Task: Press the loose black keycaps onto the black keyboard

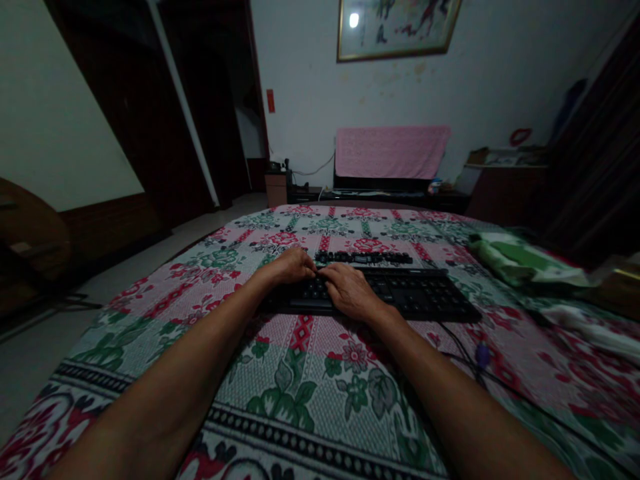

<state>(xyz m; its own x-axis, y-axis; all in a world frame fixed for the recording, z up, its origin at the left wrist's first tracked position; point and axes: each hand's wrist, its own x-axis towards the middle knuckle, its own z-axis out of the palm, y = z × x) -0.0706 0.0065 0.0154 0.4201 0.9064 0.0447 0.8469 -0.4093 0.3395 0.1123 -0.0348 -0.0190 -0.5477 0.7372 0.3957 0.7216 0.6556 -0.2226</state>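
A black keyboard [415,293] lies on a flowered bedspread [310,373] in red, green and white. Both my hands rest on its left part. My left hand [293,265] has its fingers curled and pinched together at the keyboard's far edge. My right hand [350,290] lies beside it, knuckles up, fingers bent down onto the keys, fingertips meeting the left hand's. What the fingers pinch is too small and dark to make out. A row of loose black keycaps [364,257] lies on the bedspread just behind the keyboard.
The keyboard's cable [475,353] runs off to the right across the bed. A green and white folded cloth [520,263] lies at the right. Beyond the bed a pink cloth [391,152] covers a low stand against the wall; a dark doorway [210,107] stands at the left.
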